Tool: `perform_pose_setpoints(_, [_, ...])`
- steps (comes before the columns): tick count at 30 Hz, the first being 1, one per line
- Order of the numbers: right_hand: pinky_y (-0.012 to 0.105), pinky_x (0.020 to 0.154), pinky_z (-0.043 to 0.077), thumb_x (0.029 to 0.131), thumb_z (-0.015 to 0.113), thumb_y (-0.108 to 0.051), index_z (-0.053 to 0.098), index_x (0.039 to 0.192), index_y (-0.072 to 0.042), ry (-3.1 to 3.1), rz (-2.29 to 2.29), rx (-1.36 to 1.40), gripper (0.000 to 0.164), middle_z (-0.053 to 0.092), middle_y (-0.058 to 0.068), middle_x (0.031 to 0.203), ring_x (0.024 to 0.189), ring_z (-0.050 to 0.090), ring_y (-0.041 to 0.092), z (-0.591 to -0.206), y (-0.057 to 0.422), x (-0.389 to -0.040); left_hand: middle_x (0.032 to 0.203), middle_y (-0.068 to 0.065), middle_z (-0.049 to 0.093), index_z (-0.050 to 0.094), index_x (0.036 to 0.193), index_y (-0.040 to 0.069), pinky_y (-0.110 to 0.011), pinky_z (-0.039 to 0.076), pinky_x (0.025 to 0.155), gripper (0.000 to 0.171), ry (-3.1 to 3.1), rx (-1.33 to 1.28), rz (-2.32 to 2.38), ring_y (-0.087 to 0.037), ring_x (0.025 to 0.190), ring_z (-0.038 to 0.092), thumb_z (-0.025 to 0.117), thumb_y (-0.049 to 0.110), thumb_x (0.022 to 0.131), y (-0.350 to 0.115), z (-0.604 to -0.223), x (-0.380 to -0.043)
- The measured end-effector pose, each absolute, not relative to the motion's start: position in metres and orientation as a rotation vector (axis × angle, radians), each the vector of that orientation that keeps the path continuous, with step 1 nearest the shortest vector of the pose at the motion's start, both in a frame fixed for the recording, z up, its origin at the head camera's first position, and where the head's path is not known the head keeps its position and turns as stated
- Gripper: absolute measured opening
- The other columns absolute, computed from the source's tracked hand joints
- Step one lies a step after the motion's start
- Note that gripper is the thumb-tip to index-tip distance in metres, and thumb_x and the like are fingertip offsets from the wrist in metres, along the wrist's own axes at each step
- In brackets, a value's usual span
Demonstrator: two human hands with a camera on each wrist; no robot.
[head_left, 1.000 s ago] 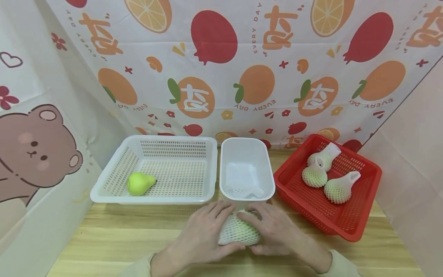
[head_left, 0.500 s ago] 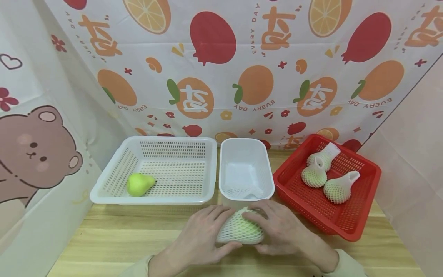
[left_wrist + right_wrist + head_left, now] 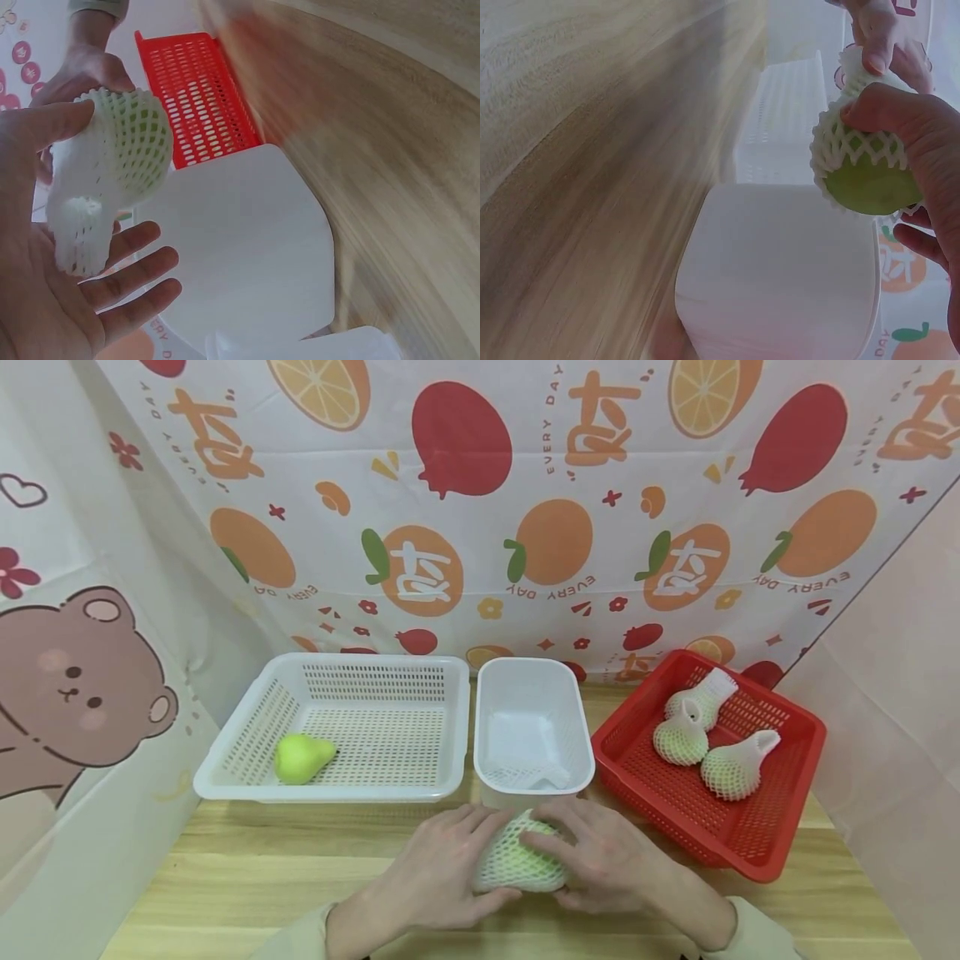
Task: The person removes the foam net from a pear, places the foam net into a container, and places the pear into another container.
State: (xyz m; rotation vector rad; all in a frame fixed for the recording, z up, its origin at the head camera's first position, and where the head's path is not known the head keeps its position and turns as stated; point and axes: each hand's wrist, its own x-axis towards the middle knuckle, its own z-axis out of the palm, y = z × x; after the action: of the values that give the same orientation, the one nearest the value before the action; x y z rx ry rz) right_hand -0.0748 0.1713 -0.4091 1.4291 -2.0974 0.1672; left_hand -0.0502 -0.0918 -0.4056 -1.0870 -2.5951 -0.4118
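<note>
Between the two hands, above the table's front part, is a green pear (image 3: 874, 186) in a white foam net (image 3: 510, 864). At its left side my left hand (image 3: 442, 868) holds the net's loose, narrow end, thumb on the near side; its other fingers stretch past the net in the left wrist view. My right hand (image 3: 611, 856) grips the pear's round end, thumb pressed on the mesh. In the right wrist view the pear's bottom shows bare beyond the net's edge. The fingertips behind the pear are partly hidden.
A white perforated basket (image 3: 390, 792) at the left holds a bare pear (image 3: 302, 758). Just beyond the hands stands a white bin (image 3: 534, 693) with foam netting inside. At the right, a red basket (image 3: 787, 827) holds 3 netted pears (image 3: 731, 772). A printed cloth (image 3: 480, 543) hangs behind.
The netted pear and the right hand shifted slightly right, then the pear came slightly back left. Both hands keep their hold; baskets and bin stay put.
</note>
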Motion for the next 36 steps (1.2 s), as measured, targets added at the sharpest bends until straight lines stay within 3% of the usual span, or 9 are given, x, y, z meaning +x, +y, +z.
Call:
perform_pose_setpoints(12, [0.026,0.089,0.063,0.084,0.079,-0.048,0.067,0.127,-0.017,-1.932,0.1,1.497,0.055,0.068,0.008,0.124,0.106,0.069,0.018,-0.409,0.163,-0.076,0.123,0.004,0.076,0.059,0.14,0.016,-0.034,0.064,0.093,0.085,-2.629,-1.1,-0.441,-0.014,0.107,0.075,0.086,0.063,0.075,-0.082,-0.406,-0.051])
perform_pose_setpoints(19, [0.026,0.09,0.063,0.087,0.077,-0.048,0.068,0.127,-0.016,-1.883,0.094,1.51,0.053,0.07,0.009,0.125,0.106,0.07,0.019,-0.409,0.163,-0.074,0.108,0.008,0.074,0.06,0.132,0.016,-0.019,0.057,0.074,0.081,-2.661,-1.071,-0.549,-0.003,0.087,0.062,0.089,0.048,0.064,-0.08,-0.409,-0.054])
perform_pose_setpoints(23, [0.027,0.092,0.063,0.09,0.075,-0.05,0.069,0.128,-0.016,-1.883,0.111,1.511,0.051,0.071,0.009,0.128,0.11,0.07,0.019,-0.411,0.164,-0.074,0.104,0.009,0.073,0.06,0.131,0.015,-0.017,0.055,0.072,0.08,-2.664,-1.059,-0.579,-0.001,0.086,0.06,0.089,0.046,0.063,-0.081,-0.411,-0.054])
perform_pose_setpoints(28, [0.026,0.092,0.063,0.093,0.073,-0.049,0.069,0.128,-0.017,-1.89,0.121,1.526,0.047,0.07,0.009,0.129,0.111,0.07,0.018,-0.412,0.164,-0.074,0.104,0.009,0.073,0.059,0.132,0.016,-0.016,0.054,0.071,0.082,-2.658,-1.057,-0.585,-0.001,0.086,0.06,0.09,0.05,0.063,-0.082,-0.412,-0.054])
perform_pose_setpoints(36, [0.026,0.091,0.064,0.093,0.074,-0.046,0.068,0.127,-0.015,-1.82,0.117,1.555,0.046,0.07,0.012,0.127,0.109,0.071,0.02,-0.413,0.165,-0.076,0.113,0.012,0.072,0.059,0.135,0.023,-0.018,0.055,0.074,0.083,-2.65,-1.087,-0.564,-0.004,0.093,0.065,0.085,0.07,0.071,-0.081,-0.412,-0.055])
